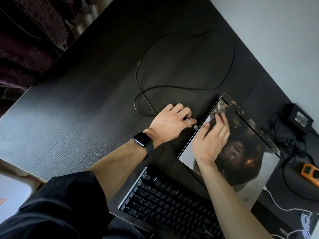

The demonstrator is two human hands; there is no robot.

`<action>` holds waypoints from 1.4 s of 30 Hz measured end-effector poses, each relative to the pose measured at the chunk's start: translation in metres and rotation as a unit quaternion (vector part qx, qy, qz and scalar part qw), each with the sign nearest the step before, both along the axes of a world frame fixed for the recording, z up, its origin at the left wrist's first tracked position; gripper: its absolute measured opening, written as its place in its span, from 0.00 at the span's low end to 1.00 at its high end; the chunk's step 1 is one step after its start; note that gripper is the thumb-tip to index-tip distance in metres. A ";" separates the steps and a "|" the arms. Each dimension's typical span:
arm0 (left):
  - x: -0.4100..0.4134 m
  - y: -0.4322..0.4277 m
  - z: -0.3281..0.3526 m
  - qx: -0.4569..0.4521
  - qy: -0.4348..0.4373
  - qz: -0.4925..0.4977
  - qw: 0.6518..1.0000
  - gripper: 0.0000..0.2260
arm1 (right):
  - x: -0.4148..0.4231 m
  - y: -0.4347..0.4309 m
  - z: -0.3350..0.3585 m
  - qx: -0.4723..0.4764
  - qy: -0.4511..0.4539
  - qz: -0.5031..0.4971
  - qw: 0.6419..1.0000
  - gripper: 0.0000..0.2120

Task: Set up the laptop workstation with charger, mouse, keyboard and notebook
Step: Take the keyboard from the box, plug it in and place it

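Resting R hand point(212, 140) on laptop point(250, 163)

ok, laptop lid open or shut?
Shut. The laptop lies flat, printed lid up, no screen or keys showing; the right hand rests on it.

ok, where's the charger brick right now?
Head view, far right: the charger brick lies by the wall, just beyond the laptop, with the orange power strip nearer the person.

Closed laptop point(245, 163) (printed skin) lies beside black keyboard point(172, 204); charger cable point(172, 86) loops nearby.
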State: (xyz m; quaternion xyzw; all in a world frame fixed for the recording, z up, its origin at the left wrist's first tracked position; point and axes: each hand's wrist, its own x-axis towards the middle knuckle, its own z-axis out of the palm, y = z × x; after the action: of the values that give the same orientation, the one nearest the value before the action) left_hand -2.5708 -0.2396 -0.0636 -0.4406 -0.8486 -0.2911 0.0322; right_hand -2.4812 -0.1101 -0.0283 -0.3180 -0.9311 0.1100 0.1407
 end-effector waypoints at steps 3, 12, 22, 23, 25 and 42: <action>-0.007 0.003 0.005 -0.020 0.014 -0.034 0.999 0.11 | 0.000 0.000 0.000 0.002 -0.005 0.002 1.000 0.18; -0.015 0.005 0.012 -0.009 -0.003 -0.076 0.997 0.09 | -0.001 -0.003 0.003 0.003 -0.015 -0.007 1.000 0.19; -0.019 0.009 0.020 -0.135 -0.070 -0.118 0.981 0.14 | -0.001 -0.004 0.004 0.008 -0.036 -0.020 0.999 0.19; -0.017 0.008 0.021 -0.133 -0.073 -0.108 0.982 0.14 | -0.001 -0.003 0.004 0.009 -0.036 -0.020 0.999 0.19; -0.015 0.006 0.021 -0.104 -0.058 -0.084 0.989 0.13 | 0.000 -0.004 0.005 0.011 -0.035 -0.019 0.999 0.19; -0.010 0.012 0.017 -0.064 -0.014 -0.094 0.993 0.11 | -0.001 -0.005 0.003 0.008 -0.023 -0.021 0.999 0.19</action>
State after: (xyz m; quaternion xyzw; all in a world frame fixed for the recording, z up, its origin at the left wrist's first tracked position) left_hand -2.5809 -0.2272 -0.0469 -0.5154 -0.8206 -0.2446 -0.0354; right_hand -2.4818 -0.1153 -0.0257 -0.3387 -0.9282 0.0920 0.1239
